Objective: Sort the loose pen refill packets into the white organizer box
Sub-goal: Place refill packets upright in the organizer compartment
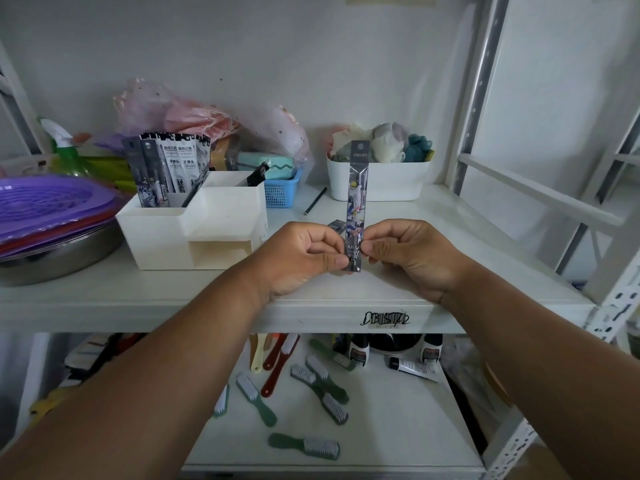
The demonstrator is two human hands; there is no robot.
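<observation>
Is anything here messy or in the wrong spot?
Yes. One refill packet lies loose on the shelf behind the hands, not in the white organizer box. A pencil lies loose at a slant near the blue basket. On the lower shelf, small brushes lie scattered every way.

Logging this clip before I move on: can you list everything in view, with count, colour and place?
held packet: one, grey printed, upright between both hands
organizer: one, white, shelf left of centre
sorted packets: several, black and white, organizer's rear left slot
loose packet: one, dark, on shelf behind left hand
pencil: one, dark green, shelf
blue basket: one, behind organizer
white tub: one, holds cloths, rear right
purple trays: stack, on steel bowl, far left
spray bottle: one, green, rear left
brushes: several, green and red handles, lower shelf
left hand: pinch grip on packet's bottom
right hand: same
</observation>
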